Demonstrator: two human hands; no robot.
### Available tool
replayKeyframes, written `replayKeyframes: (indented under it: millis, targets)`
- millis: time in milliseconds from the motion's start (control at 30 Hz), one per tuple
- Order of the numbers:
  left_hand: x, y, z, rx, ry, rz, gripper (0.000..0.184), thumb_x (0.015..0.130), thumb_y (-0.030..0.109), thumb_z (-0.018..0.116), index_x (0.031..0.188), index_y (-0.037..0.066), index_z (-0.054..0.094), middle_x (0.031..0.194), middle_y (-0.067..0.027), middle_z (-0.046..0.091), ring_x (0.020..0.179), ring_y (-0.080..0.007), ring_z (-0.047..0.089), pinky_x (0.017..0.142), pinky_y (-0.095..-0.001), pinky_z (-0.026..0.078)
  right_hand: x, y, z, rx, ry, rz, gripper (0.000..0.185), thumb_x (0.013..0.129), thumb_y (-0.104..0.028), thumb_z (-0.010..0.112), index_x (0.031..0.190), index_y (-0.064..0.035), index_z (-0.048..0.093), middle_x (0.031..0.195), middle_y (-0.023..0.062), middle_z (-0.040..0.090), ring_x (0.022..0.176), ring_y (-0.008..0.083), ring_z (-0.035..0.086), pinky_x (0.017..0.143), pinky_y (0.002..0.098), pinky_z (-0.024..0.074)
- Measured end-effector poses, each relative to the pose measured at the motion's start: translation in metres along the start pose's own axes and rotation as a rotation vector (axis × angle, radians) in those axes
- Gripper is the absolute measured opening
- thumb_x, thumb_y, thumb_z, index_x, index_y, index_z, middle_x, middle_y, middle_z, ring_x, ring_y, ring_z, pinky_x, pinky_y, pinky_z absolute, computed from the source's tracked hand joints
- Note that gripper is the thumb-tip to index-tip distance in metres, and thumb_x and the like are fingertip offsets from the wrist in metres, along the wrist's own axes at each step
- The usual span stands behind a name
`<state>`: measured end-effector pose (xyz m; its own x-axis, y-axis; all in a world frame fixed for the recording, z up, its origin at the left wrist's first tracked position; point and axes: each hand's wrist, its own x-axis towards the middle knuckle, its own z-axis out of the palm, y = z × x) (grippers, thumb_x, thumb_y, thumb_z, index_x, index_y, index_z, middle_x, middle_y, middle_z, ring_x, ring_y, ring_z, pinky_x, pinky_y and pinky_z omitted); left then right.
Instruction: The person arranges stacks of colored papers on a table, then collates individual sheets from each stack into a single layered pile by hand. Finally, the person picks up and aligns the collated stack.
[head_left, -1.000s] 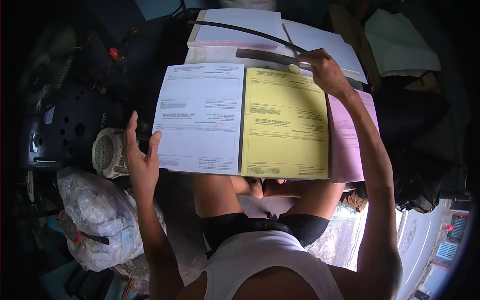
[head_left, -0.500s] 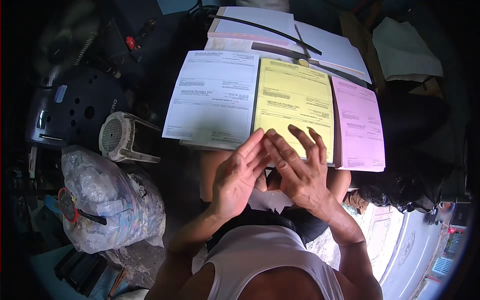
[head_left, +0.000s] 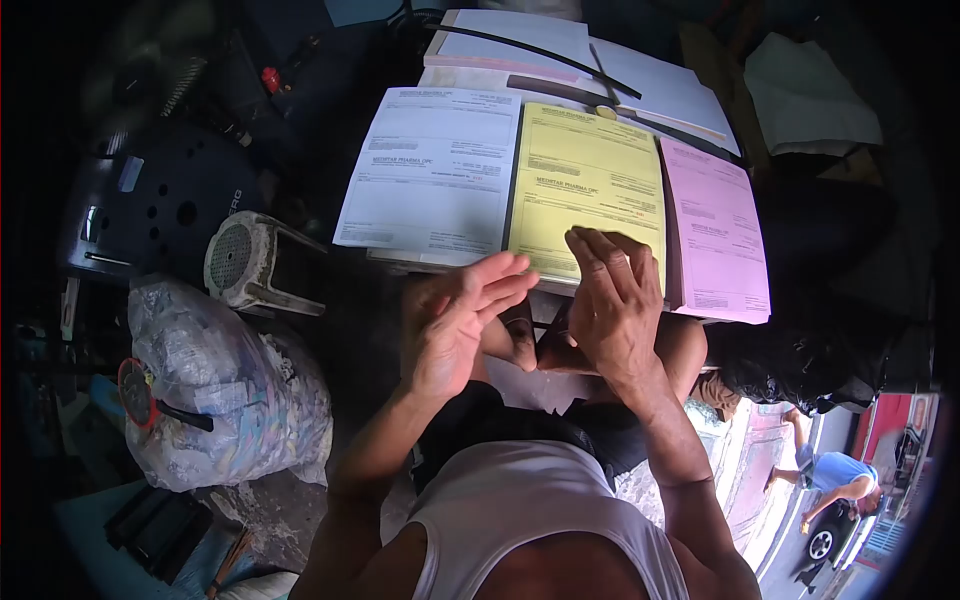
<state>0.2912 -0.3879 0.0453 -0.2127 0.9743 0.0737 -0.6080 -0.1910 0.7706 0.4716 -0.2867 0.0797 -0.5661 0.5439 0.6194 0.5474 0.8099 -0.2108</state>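
Note:
Three stacks of printed forms lie side by side: white forms (head_left: 430, 165) on the left, yellow forms (head_left: 588, 150) in the middle, pink forms (head_left: 715, 225) on the right. My left hand (head_left: 462, 325) is open with its palm turned inward, in front of the near edge where white and yellow meet, holding nothing. My right hand (head_left: 618, 300) is over the near part of the yellow stack, back upward. Its fingers are slightly bent and partly apart, with nothing visible in them; whether the tips touch the paper I cannot tell.
Behind the forms lie blank paper stacks (head_left: 520, 42) and dark strips (head_left: 560, 92). A stool (head_left: 245, 265) and a stuffed plastic bag (head_left: 215, 390) stand left. A fan (head_left: 140, 85) is at upper left. At lower right a person (head_left: 840, 475) is out on the street.
My hands have moved apart; the left shifted left and slightly down, the right slightly right and up. The forms appear a little higher in view. A passer-by and a vehicle have appeared outside.

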Motion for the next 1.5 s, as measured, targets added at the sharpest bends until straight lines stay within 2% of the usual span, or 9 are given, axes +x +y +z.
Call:
replayKeyframes:
  millis: [100, 200, 367, 500, 567, 767, 1067, 1300, 1500]
  targets:
    - [0.016, 0.003, 0.001, 0.076, 0.184, 0.006, 0.014, 0.101, 0.007, 0.065, 0.108, -0.003, 0.07, 0.079, -0.0065, 0.068, 0.053, -0.007, 0.055, 0.052, -0.0224, 0.049, -0.022, 0.007, 0.007, 0.285, 0.041, 0.137, 0.025, 0.079, 0.007, 0.075, 0.102, -0.0043, 0.071, 0.089, 0.0086, 0.071, 0.078, 0.0285, 0.071, 0.065, 0.0365, 0.0562]
    - [0.033, 0.013, 0.019, 0.203, 0.212, 0.006, 0.021, 0.103, 0.007, 0.057, 0.083, 0.002, 0.06, 0.056, 0.0061, 0.034, 0.041, -0.0033, 0.027, 0.04, -0.0213, 0.028, -0.042, -0.002, 0.012, 0.432, 0.027, 0.112, 0.022, 0.081, 0.004, 0.077, 0.098, -0.0054, 0.068, 0.08, 0.0094, 0.068, 0.064, 0.026, 0.069, 0.054, 0.0359, 0.054]
    - [0.053, 0.007, 0.008, 0.356, 0.117, 0.02, 0.028, 0.105, 0.009, 0.056, 0.077, 0.004, 0.055, 0.058, 0.0026, 0.044, 0.044, -0.0042, 0.036, 0.043, -0.0235, 0.033, -0.07, 0.001, 0.015, 0.46, -0.099, 0.154, 0.025, 0.082, 0.0, 0.076, 0.105, -0.0049, 0.066, 0.083, 0.0097, 0.067, 0.065, 0.0254, 0.067, 0.055, 0.0371, 0.0532]
    - [0.062, 0.05, -0.026, 1.564, -0.072, 0.683, 0.017, 0.094, 0.014, 0.071, 0.086, 0.0, 0.069, 0.089, -0.0099, 0.071, 0.084, -0.0289, 0.066, 0.073, -0.0389, 0.053, -0.07, 0.019, 0.004, -0.003, -0.162, 0.048, 0.055, 0.084, -0.022, 0.076, 0.134, -0.0046, 0.06, 0.132, 0.0168, 0.056, 0.121, 0.0345, 0.055, 0.101, 0.0491, 0.0461]
    - [0.059, 0.068, -0.039, 1.82, -0.052, 0.583, 0.038, 0.095, 0.032, 0.07, 0.12, 0.004, 0.07, 0.129, -0.0129, 0.065, 0.121, -0.0327, 0.059, 0.1, -0.0481, 0.048, -0.071, 0.037, 0.0, -0.058, -0.237, 0.017, 0.056, 0.085, -0.023, 0.075, 0.135, -0.0045, 0.059, 0.137, 0.0177, 0.053, 0.126, 0.0361, 0.052, 0.107, 0.0516, 0.0419]
    - [0.021, 0.078, -0.076, 2.296, -0.261, 0.229, 0.079, 0.091, 0.052, 0.067, 0.156, 0.014, 0.042, 0.161, -0.0074, 0.038, 0.154, -0.0295, 0.024, 0.122, -0.0662, 0.015, -0.053, 0.071, -0.011, -0.175, -0.33, -0.023, 0.064, 0.08, -0.027, 0.078, 0.136, -0.0033, 0.058, 0.142, 0.0182, 0.05, 0.132, 0.0377, 0.048, 0.111, 0.0551, 0.0363]
    - [0.009, 0.073, -0.088, 2.135, -0.186, 0.777, 0.022, 0.083, 0.006, 0.075, 0.104, 0.009, 0.077, 0.108, 0.0, 0.075, 0.112, -0.0229, 0.067, 0.111, -0.0592, 0.039, 0.01, -0.006, 0.01, 0.085, -0.37, -0.264, 0.069, 0.082, -0.038, 0.078, 0.136, -0.0001, 0.057, 0.137, 0.017, 0.053, 0.131, 0.0327, 0.049, 0.115, 0.0522, 0.0356]
    - [0.017, 0.079, -0.028, 2.113, 0.058, 1.063, 0.031, 0.081, 0.013, 0.081, 0.112, 0.011, 0.076, 0.108, -0.0015, 0.073, 0.108, -0.0254, 0.066, 0.101, -0.053, 0.046, 0.071, -0.034, 0.067, -0.146, -0.519, -0.378, 0.046, 0.083, -0.019, 0.068, 0.126, -0.0023, 0.065, 0.111, 0.0142, 0.071, 0.106, 0.0311, 0.069, 0.088, 0.0404, 0.0568]
    - [0.001, -0.027, -0.001, 1.861, -0.447, 1.181, 0.046, 0.093, 0.042, 0.068, 0.118, 0.005, 0.071, 0.121, -0.0117, 0.068, 0.112, -0.0269, 0.062, 0.091, -0.049, 0.052, 0.076, 0.021, 0.027, -0.119, -0.183, -0.48, 0.043, 0.082, -0.006, 0.064, 0.125, -0.0037, 0.067, 0.107, 0.0104, 0.074, 0.096, 0.0259, 0.072, 0.079, 0.0374, 0.0596]
